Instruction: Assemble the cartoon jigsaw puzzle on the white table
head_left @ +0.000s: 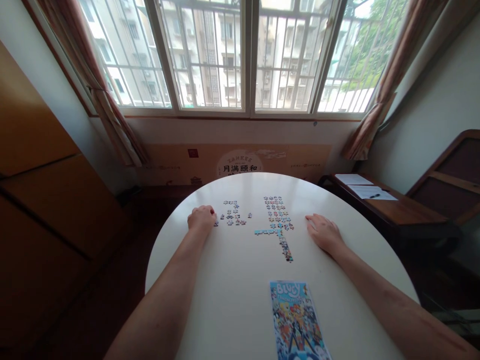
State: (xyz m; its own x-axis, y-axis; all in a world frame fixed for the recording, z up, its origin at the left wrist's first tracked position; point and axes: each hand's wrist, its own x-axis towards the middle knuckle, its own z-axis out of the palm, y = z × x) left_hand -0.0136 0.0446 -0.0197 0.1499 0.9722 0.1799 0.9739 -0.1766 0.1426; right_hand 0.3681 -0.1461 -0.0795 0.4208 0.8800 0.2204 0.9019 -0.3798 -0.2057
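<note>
while left fingers (210, 210) curl, right fingers (314, 220) lie extended.

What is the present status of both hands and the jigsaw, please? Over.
Left hand curled beside loose jigsaw pieces, grip unclear. Right hand resting on white table. Joined jigsaw strips between hands. Nothing seen in the way; Bluey poster lies apart.

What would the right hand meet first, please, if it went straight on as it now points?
Probably the right hand would meet the rows of puzzle pieces, though depth is unclear.
</note>
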